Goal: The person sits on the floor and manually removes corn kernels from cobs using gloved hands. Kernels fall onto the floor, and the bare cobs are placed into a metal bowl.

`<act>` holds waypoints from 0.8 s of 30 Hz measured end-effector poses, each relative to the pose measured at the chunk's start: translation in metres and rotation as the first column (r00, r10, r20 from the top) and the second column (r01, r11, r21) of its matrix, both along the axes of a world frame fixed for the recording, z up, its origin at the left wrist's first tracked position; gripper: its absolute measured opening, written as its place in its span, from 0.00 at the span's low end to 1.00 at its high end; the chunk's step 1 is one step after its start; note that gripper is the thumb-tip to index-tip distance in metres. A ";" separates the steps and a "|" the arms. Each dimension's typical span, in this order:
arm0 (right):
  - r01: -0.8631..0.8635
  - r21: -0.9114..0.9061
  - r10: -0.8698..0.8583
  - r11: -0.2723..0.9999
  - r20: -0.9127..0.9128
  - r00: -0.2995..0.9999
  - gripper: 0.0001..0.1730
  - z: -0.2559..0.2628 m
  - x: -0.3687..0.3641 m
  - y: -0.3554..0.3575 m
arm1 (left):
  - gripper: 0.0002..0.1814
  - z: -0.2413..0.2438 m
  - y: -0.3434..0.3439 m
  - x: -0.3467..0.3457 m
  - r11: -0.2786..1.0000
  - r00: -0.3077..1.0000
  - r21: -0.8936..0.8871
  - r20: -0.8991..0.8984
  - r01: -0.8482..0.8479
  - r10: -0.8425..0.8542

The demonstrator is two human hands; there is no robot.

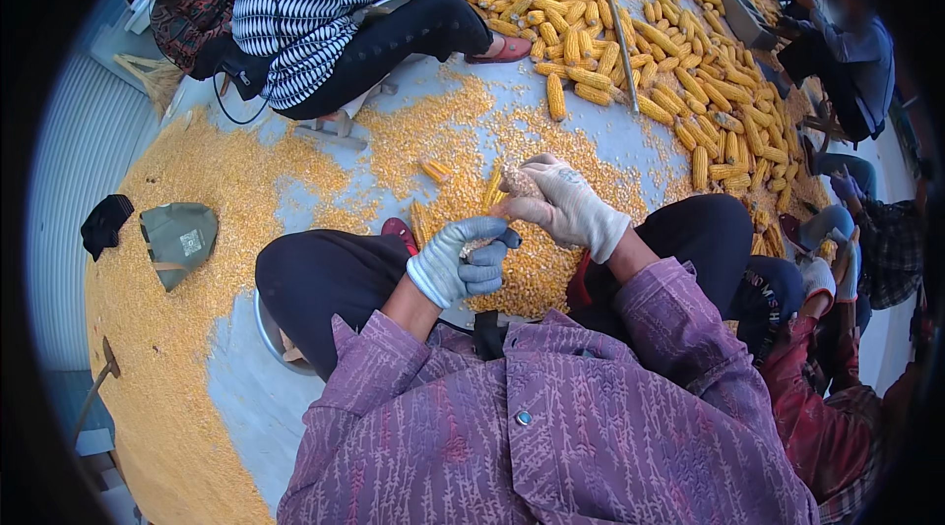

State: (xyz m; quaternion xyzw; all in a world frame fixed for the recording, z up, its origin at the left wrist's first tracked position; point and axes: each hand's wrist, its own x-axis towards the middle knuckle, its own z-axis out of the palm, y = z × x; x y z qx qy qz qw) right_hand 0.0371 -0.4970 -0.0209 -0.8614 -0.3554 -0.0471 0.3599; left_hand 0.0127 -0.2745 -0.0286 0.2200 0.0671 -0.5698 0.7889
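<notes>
My right hand (565, 204), in a whitish work glove, grips a mostly bare corncob (521, 182) over the pile between my knees. Close by at lower left, my left hand (469, 259) wears a grey-blue coated glove with the fingers curled. A pale cob piece (474, 247) shows inside that curl, partly hidden by the fingers. Beneath both hands lies a heap of loose corn kernels (520, 292). Partly shelled yellow ears surround the hands: one ear (436, 171) ahead, another ear (421, 224) by my left shoe, and a third ear (492, 187) just behind the right hand's cob.
A large heap of corn ears (590, 23) with a long stick (613, 23) spreads ahead. Kernels (170, 348) cover the ground at left, with a green bag (179, 241) and black cap (106, 224). A metal basin (269, 337) stands by my left leg. Several people sit around.
</notes>
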 end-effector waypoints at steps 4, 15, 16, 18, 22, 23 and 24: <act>0.129 -0.113 -0.150 0.985 -0.200 0.968 0.34 0.002 -0.007 0.010 | 0.11 0.009 -0.008 -0.002 0.844 0.904 0.530 0.394 -0.076 -0.166; 0.470 0.063 -0.244 0.880 -0.790 0.563 0.33 -0.006 0.015 0.009 | 0.36 -0.039 -0.018 -0.012 0.341 0.154 0.647 0.583 -0.682 -0.798; 0.448 0.085 -0.226 0.890 -0.771 0.595 0.33 -0.005 0.017 0.008 | 0.38 -0.040 -0.014 -0.010 0.361 0.151 0.638 0.604 -0.680 -0.783; 0.423 0.119 -0.214 0.898 -0.722 0.658 0.33 -0.006 0.015 -0.001 | 0.39 -0.037 -0.011 -0.012 0.394 0.213 0.590 0.706 -0.704 -0.676; 0.435 0.243 -0.173 0.867 -0.672 0.720 0.30 -0.014 0.007 -0.013 | 0.40 -0.030 -0.017 -0.008 0.365 0.312 0.638 0.699 -0.678 -0.644; 0.485 0.204 -0.190 0.850 -0.741 0.644 0.29 -0.016 0.006 -0.015 | 0.40 -0.031 -0.018 -0.007 0.361 0.320 0.648 0.692 -0.671 -0.647; 0.521 0.160 -0.196 0.839 -0.803 0.563 0.28 -0.004 0.002 -0.007 | 0.37 -0.037 -0.017 -0.005 0.420 0.401 0.660 0.730 -0.623 -0.553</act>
